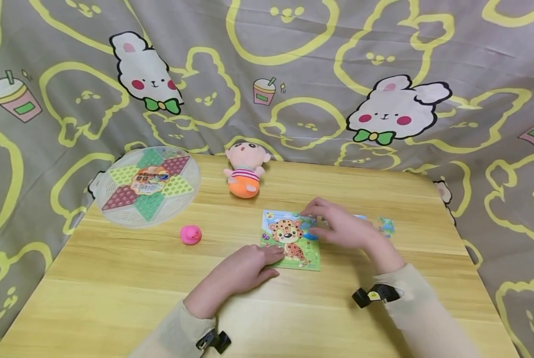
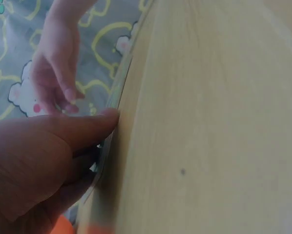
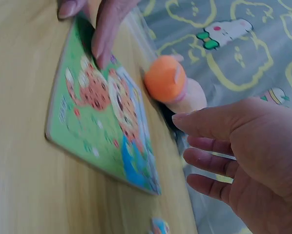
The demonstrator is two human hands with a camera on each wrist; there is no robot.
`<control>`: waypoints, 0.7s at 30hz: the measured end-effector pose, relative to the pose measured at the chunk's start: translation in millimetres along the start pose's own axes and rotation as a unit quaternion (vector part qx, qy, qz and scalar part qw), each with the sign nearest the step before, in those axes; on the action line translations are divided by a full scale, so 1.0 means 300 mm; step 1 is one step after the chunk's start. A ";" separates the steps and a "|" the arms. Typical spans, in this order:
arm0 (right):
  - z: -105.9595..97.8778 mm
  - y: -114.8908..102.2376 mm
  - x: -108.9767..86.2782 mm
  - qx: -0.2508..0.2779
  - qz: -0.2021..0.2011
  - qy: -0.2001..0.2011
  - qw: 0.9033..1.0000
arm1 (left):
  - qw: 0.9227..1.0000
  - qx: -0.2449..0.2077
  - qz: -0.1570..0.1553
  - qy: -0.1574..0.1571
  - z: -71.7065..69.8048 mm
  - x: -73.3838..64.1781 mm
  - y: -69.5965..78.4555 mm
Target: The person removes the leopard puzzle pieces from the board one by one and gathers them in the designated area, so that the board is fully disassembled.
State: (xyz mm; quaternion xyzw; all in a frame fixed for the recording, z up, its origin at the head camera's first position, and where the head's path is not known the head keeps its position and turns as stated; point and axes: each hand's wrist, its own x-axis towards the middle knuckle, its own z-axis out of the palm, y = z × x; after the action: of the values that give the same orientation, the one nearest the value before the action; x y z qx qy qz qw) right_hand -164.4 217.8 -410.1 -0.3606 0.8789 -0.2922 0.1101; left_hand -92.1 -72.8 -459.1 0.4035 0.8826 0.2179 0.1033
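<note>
Puzzle (image 1: 289,236) btwn L hand (image 1: 249,268), pinching its edge, & R hand (image 1: 344,227), spread nr corner.

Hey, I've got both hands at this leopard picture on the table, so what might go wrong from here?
The left hand has fingers on the lower left of the leopard picture; a sideways push could slide it along the table.

The colourful piece lies just beyond the right hand and wrist, so a careless outward sweep might knock it away.
</note>
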 end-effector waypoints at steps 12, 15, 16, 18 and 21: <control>0.100 -0.032 0.109 0.000 -0.012 -0.059 0.998 | 1.000 -0.018 -0.016 -0.017 -0.002 0.002 0.001; 0.114 -0.031 0.119 0.006 -0.015 -0.060 0.998 | 0.999 -0.014 -0.021 -0.023 -0.003 0.002 0.003; 0.118 -0.031 0.121 0.007 -0.015 -0.060 0.998 | 0.999 -0.012 -0.023 -0.026 -0.004 0.002 0.004; 0.125 -0.031 0.127 0.008 -0.013 -0.062 0.998 | 0.999 -0.008 -0.025 -0.033 -0.006 0.001 0.005; 0.135 -0.031 0.139 0.007 -0.011 -0.063 0.998 | 0.999 -0.002 -0.027 -0.041 -0.009 -0.003 0.004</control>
State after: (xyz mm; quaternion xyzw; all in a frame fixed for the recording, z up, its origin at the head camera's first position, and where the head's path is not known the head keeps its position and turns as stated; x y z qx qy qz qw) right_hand -172.5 165.9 -436.6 -0.3875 0.8640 -0.2759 0.1647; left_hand -91.6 -73.6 -456.1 0.3878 0.8879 0.1995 0.1462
